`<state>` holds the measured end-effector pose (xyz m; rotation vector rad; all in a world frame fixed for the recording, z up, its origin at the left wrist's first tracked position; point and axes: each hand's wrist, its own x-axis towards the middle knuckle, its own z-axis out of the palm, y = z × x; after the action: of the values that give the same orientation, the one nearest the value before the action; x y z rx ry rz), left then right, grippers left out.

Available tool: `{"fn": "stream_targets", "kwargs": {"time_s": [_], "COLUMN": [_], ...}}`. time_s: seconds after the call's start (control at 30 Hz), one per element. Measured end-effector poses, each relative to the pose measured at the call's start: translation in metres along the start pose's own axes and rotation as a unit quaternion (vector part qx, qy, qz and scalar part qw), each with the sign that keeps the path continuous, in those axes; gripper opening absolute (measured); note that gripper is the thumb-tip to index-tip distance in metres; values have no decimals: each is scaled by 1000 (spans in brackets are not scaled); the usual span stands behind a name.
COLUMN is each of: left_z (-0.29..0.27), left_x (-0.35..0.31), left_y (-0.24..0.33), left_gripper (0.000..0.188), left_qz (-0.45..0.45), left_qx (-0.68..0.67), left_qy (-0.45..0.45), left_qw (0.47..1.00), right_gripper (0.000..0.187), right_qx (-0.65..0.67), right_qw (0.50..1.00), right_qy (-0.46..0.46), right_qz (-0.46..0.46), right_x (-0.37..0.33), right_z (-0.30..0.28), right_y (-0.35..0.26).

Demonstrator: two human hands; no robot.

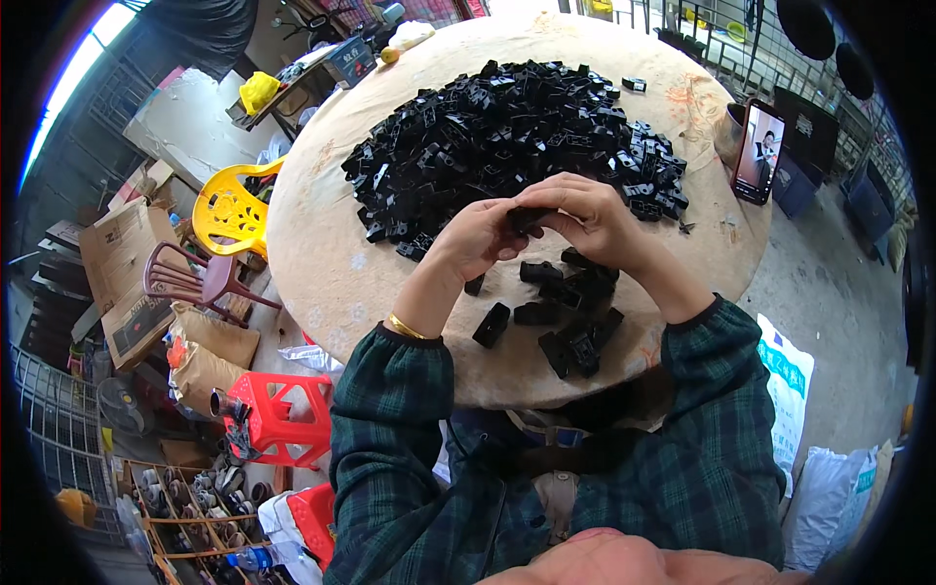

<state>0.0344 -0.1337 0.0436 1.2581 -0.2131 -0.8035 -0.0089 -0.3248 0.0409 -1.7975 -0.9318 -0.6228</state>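
Observation:
Both of my hands meet over the near half of a round cloth-covered table (312,263). My left hand (476,237) and my right hand (593,219) are closed on one small black plastic part (526,216), its shape mostly covered by the fingers. Beyond them spreads a large heap of similar black plastic parts (487,127). Below my hands, nearer to me, lies a smaller loose group of black parts (575,346). One black part (490,325) rests slightly apart at the left of that group.
A phone (758,151) stands upright at the table's right edge, beside a metal cup (729,132). To the left are a yellow chair (229,213), a small brown chair (210,278) and a red stool (288,419). White sacks (785,380) stand at the right.

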Motion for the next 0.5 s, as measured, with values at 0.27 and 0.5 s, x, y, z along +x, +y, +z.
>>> {"fn": "stream_targets", "kwargs": {"time_s": [0.27, 0.5], "left_z": [8, 19], "left_x": [-1, -16], "left_y": [-3, 7], "left_gripper": [29, 31], "left_qz": [23, 49], "left_qx": [-24, 27], "left_qy": [50, -4], "left_qw": [998, 998], "right_gripper": [30, 45], "right_qx": [-37, -46], "right_qw": [999, 995], "right_qy": [-11, -34], "right_qz": [-28, 80], "right_x": [-1, 1], "right_z": [-1, -5], "right_y": [-1, -7]}}
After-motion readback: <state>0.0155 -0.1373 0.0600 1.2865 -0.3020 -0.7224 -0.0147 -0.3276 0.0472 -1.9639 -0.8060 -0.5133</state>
